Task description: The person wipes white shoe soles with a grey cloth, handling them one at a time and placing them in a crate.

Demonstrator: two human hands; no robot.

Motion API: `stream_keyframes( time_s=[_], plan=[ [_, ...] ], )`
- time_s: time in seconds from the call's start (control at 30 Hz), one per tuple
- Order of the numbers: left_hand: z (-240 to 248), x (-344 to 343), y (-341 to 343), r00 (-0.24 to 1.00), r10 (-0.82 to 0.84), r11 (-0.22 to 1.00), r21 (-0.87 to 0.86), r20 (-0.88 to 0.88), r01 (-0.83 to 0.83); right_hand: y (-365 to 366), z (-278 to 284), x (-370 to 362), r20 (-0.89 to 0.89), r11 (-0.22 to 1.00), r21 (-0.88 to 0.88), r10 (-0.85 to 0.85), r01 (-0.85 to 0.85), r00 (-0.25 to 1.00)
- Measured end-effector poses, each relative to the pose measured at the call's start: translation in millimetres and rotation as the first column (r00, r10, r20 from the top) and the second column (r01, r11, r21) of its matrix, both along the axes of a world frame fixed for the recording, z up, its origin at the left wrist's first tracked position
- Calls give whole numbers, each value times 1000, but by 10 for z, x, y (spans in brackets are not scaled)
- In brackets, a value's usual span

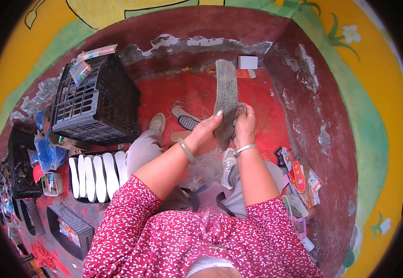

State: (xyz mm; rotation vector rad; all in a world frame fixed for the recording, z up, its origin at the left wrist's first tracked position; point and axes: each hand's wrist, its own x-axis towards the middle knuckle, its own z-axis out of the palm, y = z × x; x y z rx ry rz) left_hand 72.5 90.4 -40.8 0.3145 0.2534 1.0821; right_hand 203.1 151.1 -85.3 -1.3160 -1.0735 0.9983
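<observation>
Both my hands hold a long grey insole (226, 92) upright in front of me, above a red floor. My left hand (204, 133) grips its lower left edge, thumb pressed on the grey face. My right hand (244, 126) clasps the lower right edge, fingers curled round it. A green bangle sits on my left wrist and a silver one on my right. Below my hands are my knees in grey trousers and my beige shoes.
A black plastic crate (95, 104) stands upside down at the left. A tray of several white insoles (97, 173) lies by my left knee. Patterned insoles (185, 119) lie on the red floor (261, 97). Colourful insoles and packets (299, 178) pile at the right by the wall.
</observation>
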Motion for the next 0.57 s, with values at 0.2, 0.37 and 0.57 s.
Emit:
stream_keyframes(
  time_s=[0.2,0.37,0.57],
  plan=[
    [-233,-175,99,920,178,984,68,-349,-165,-2,409,101,-395,998,-15,-58,57,917],
    [-172,-41,47,655,417,861,505,-629,-63,-220,376,-56,377,967,-16,243,-256,894],
    [-45,-346,-151,286,640,765,623,-713,-160,117,241,288,-97,855,-317,401,-410,911]
  ],
)
